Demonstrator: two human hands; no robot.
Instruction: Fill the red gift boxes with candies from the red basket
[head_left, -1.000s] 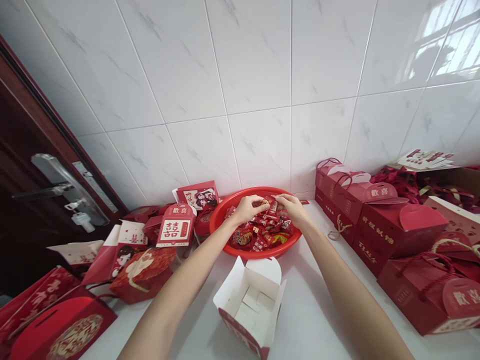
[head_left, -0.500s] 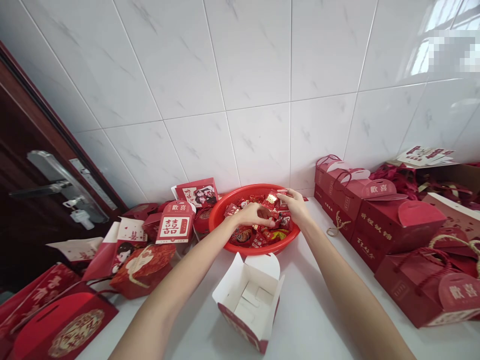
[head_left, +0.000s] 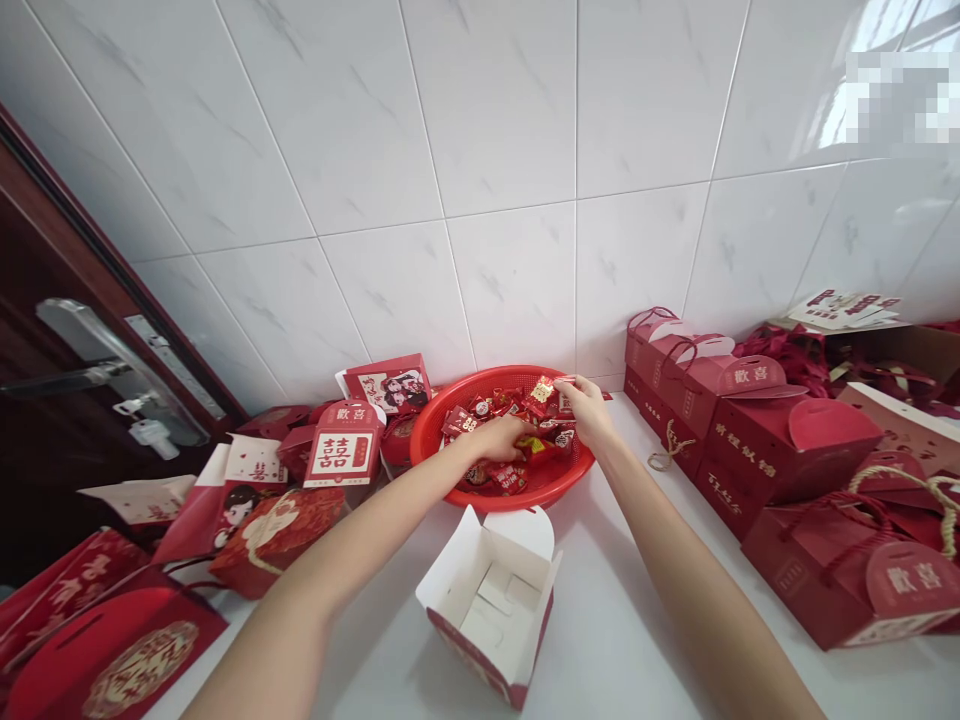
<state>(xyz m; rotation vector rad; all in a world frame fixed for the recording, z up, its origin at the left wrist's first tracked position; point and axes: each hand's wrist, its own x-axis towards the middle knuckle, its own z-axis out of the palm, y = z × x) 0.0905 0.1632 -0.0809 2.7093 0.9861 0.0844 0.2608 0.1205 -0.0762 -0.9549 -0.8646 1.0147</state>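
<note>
A red plastic basket [head_left: 429,432] full of small wrapped candies [head_left: 510,478], mostly red, stands against the wall. My left hand [head_left: 501,440] is down among the candies, its fingers curled and their tips partly hidden. At the basket's right rim, my right hand [head_left: 589,405] pinches red wrapped candy, and a red-and-gold candy [head_left: 541,391] shows beside its fingertips. In front of the basket sits an open gift box [head_left: 491,600], white inside and dark red outside, its top flaps raised. Only its bare cardboard floor shows inside.
Red gift boxes with cord handles [head_left: 795,450] line the right side, some stacked. More red boxes [head_left: 345,450] crowd the left, near a dark door with a metal handle [head_left: 112,375]. A tiled wall [head_left: 510,280] rises behind the white tabletop [head_left: 622,600].
My left hand has reached slightly deeper and further right into the candies. My right hand stays at the rim, still pinching. The view has shifted slightly.
</note>
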